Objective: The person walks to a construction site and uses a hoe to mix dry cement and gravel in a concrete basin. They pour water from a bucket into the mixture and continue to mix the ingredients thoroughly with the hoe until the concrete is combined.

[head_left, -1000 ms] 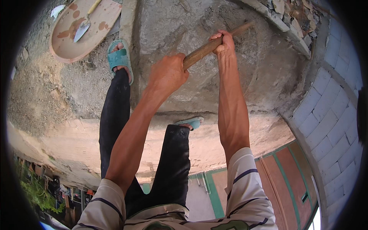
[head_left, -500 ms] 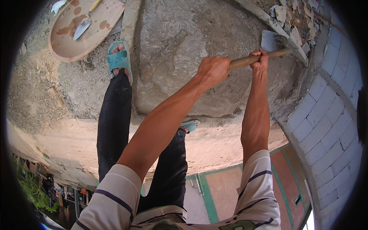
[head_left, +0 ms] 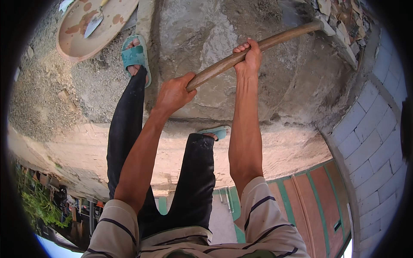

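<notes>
My left hand point(head_left: 174, 92) grips the lower end of a long wooden handle point(head_left: 282, 38), with the back of the hand turned up. Farther up the handle, my right hand point(head_left: 248, 58) is wrapped round it from below. The handle slants up to the right, toward the rubble; its working end is hard to make out. Beneath it lies wet grey mortar point(head_left: 206, 34) in a bed bordered by a concrete ridge point(head_left: 147, 19).
A clay-coloured dish point(head_left: 73, 45) with a trowel point(head_left: 94, 25) lies at upper left, beside my sandalled left foot point(head_left: 134, 56). My right foot point(head_left: 219, 132) stands lower down. A rubble pile point(head_left: 340, 15) is at top right; a block wall point(head_left: 370, 146) runs along the right.
Both hands swung right with the handle, where a metal blade showed, then came back left. The handle's far end is now higher in the view.
</notes>
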{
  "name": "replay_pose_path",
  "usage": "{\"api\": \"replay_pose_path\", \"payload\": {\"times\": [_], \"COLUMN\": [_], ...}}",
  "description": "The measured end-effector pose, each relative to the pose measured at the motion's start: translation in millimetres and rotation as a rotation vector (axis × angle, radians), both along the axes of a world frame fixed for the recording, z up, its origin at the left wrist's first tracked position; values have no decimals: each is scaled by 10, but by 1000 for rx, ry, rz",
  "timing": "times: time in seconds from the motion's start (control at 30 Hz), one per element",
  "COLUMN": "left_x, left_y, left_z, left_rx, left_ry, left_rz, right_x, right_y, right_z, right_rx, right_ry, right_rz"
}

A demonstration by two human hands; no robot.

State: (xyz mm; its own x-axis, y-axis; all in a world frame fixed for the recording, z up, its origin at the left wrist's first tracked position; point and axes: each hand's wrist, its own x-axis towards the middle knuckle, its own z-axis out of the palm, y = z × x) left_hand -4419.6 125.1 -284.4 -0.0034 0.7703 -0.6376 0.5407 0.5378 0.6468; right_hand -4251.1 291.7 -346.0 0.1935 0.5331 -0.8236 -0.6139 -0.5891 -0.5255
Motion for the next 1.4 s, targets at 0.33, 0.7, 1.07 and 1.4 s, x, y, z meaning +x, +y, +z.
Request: {"api": "replay_pose_path", "payload": {"times": [0.33, 0.7, 1.07, 1.4], "left_x": [855, -445, -213, -756], "left_y": [757, 190, 496, 276], "left_z": [531, 1441, 998, 1361], "left_rx": [13, -34, 51, -37], "left_ry": [-83, 433, 104, 347], "left_rz": [-155, -168, -106, -37], "right_x": [1564, -559, 136, -1039], "right_y": [429, -253, 376, 73], "right_z": [-3, 209, 399, -3], "right_rx": [-253, -212, -137, -206], "right_ry": [96, 458, 175, 422], "right_rz": [-109, -65, -35, 68]}}
